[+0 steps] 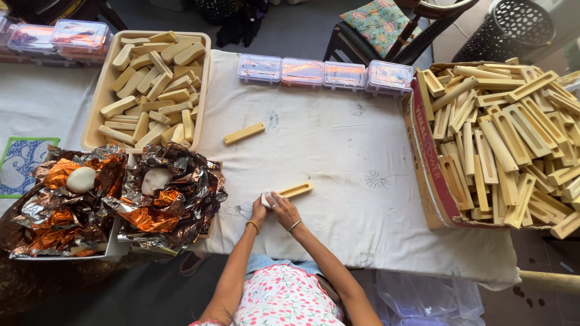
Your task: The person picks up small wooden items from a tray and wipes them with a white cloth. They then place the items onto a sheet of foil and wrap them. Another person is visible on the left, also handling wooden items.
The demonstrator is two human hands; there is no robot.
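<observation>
Left hand (258, 211) and right hand (283, 207) meeting at lower centre, pressing small white lump (266, 198) into long tan wooden mould (294, 191), both closed around it, lying on white cloth-covered table (338, 157)

Evenly lit by soft daylight, brightest on the white tablecloth (362, 157) toward the far right corner. Only faint, short shadows under the lone wooden strip (244, 133) near the far edge and beneath both hands at the near edge. Strong glare and coppery reflections on the crumpled foil (175, 199) at the left end; small highlights on the clear plastic boxes (323, 73) along the far edge. Sharp focus across the middle, slight softness and wide-angle stretching toward the corners. Darker and murkier below the near edge.
</observation>
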